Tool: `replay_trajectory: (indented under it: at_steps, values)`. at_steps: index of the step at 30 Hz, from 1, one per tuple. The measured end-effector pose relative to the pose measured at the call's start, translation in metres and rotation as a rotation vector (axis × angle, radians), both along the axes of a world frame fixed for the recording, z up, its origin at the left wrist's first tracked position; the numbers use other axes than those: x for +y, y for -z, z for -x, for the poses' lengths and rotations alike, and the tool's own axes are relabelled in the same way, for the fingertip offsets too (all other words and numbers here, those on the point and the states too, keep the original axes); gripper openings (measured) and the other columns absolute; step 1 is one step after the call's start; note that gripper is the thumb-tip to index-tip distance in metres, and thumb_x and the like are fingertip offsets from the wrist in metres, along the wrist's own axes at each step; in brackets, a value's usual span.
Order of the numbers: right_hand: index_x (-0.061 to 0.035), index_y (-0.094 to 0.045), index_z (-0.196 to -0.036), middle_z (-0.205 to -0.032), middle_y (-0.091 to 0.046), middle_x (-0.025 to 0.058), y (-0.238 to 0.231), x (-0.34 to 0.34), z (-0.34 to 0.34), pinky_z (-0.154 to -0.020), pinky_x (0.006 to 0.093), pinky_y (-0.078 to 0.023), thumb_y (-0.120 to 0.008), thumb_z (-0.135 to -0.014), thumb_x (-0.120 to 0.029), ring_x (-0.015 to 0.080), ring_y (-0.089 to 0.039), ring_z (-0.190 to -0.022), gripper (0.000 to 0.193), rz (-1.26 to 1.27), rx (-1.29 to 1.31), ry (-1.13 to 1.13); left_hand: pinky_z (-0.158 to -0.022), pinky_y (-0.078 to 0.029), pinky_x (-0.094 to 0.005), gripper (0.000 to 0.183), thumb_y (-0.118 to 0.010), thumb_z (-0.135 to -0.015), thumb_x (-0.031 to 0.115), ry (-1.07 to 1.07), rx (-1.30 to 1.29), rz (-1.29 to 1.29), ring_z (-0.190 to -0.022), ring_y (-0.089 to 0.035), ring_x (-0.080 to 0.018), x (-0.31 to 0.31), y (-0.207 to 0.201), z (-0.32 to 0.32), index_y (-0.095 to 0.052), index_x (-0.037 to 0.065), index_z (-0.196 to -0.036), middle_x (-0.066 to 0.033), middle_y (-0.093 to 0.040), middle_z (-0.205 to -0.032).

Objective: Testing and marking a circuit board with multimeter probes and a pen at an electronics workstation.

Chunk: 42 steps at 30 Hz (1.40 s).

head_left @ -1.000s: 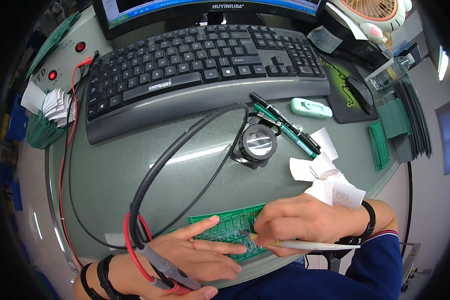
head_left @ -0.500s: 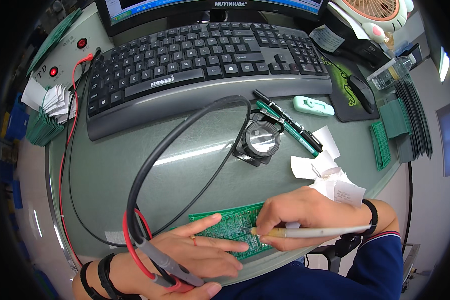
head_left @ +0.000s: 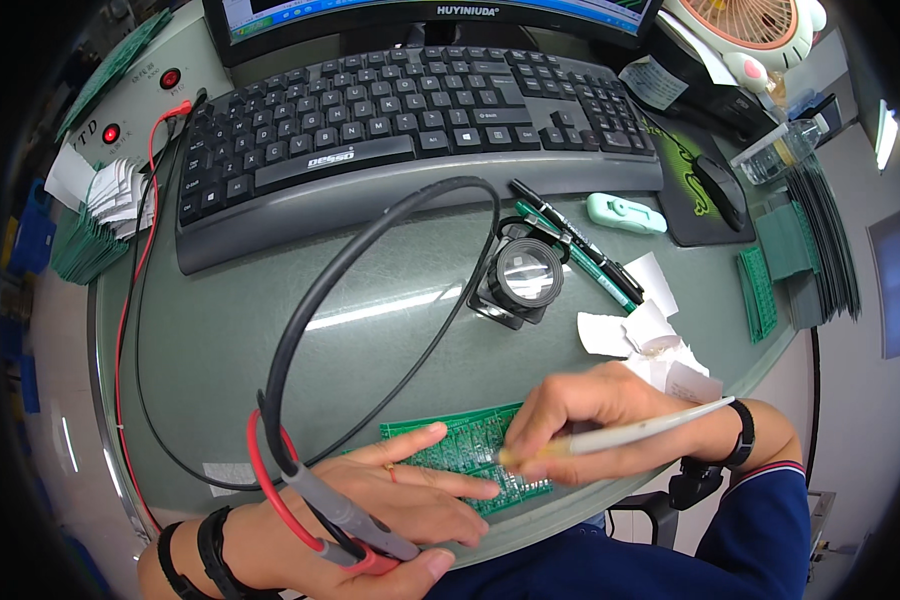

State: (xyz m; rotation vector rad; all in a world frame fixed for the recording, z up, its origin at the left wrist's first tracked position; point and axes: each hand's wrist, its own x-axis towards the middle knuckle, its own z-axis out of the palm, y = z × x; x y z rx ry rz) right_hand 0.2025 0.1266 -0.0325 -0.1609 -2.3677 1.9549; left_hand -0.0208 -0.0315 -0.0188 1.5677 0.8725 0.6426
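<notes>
A green circuit board panel [head_left: 460, 440] lies near the front edge of the table. The stretched index and middle fingers of my left hand [head_left: 400, 500] rest on it. Between that hand's thumb and palm lie two test probes [head_left: 355, 515], grey and red, their leads looping up and away. My right hand [head_left: 595, 415] pinches a slim brush [head_left: 640, 432] with a white, tapered handle over the board's right part. Motion smears the brush, and my fingers hide its tip.
A magnifier loupe [head_left: 525, 275] stands beyond the board, beside several pens [head_left: 580, 250]. Crumpled paper [head_left: 660, 345] lies by my right wrist. Farther off are a keyboard [head_left: 370, 150], a mouse [head_left: 720, 190] and a grey box [head_left: 135, 90] with red buttons. Stacked boards [head_left: 820, 240] stand at right.
My right hand has shifted slightly left and up, and the brush handle's rear end now tilts higher. My left hand stays on the board with the probes.
</notes>
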Motion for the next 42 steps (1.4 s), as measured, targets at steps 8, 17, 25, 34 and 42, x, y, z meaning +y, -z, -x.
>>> replay_trajectory:
  at_steps: [8, 17, 25, 34, 42]
  values:
    - [-0.0049, -0.053, -0.09, -0.069, -0.059, 0.002, -0.001, -0.004, 0.0, -0.052, 0.0247, -0.044, -0.064, -0.085, -0.006, 0.0098, -0.059, -0.061, 0.012, -0.043, -0.025, 0.095, -0.117, -0.009, -0.051, 0.035, -0.043, -0.09, 0.024, 0.025, 0.03, -0.001, -0.129, -0.051, -0.0219, 0.001, -0.002, 0.001, -0.068, 0.01, -0.111, -0.0029, -0.068, -0.117]
    - [-0.0043, -0.053, -0.088, -0.063, -0.054, 0.0014, -0.001, -0.005, 0.003, -0.05, 0.026, -0.041, -0.064, -0.082, -0.002, 0.0114, -0.055, -0.055, 0.012, -0.124, 0.024, 0.071, -0.118, -0.007, -0.0475, 0.035, -0.043, -0.09, 0.024, 0.009, 0.009, -0.024, -0.128, -0.052, -0.0222, -0.001, 0.0, 0.0, -0.069, 0.009, -0.109, -0.0038, -0.068, -0.115]
    - [-0.0046, -0.053, -0.087, -0.062, -0.052, 0.0002, 0.0, -0.005, 0.004, -0.048, 0.0269, -0.039, -0.064, -0.082, -0.003, 0.0114, -0.053, -0.054, 0.012, -0.144, 0.05, 0.062, -0.118, -0.007, -0.0474, 0.035, -0.043, -0.09, 0.024, -0.011, 0.013, -0.012, -0.127, -0.053, -0.0228, -0.002, -0.002, -0.001, -0.07, 0.008, -0.106, -0.0043, -0.069, -0.114]
    - [-0.005, -0.053, -0.086, -0.062, -0.052, 0.0001, 0.001, -0.004, 0.004, -0.047, 0.0266, -0.038, -0.065, -0.082, -0.004, 0.0108, -0.052, -0.053, 0.012, -0.149, 0.045, 0.065, -0.118, -0.006, -0.0465, 0.035, -0.045, -0.088, 0.023, -0.01, 0.008, 0.003, -0.127, -0.053, -0.0226, 0.0, -0.002, -0.001, -0.07, 0.008, -0.106, -0.0045, -0.07, -0.113]
    - [-0.0045, -0.054, -0.087, -0.063, -0.056, 0.0016, 0.0, -0.003, 0.004, -0.048, 0.0269, -0.04, -0.065, -0.082, -0.004, 0.0109, -0.055, -0.054, 0.012, -0.144, 0.046, 0.053, -0.118, -0.006, -0.047, 0.034, -0.045, -0.088, 0.023, -0.009, 0.002, 0.014, -0.128, -0.053, -0.0217, -0.001, -0.003, 0.0, -0.07, 0.009, -0.106, -0.0042, -0.069, -0.113]
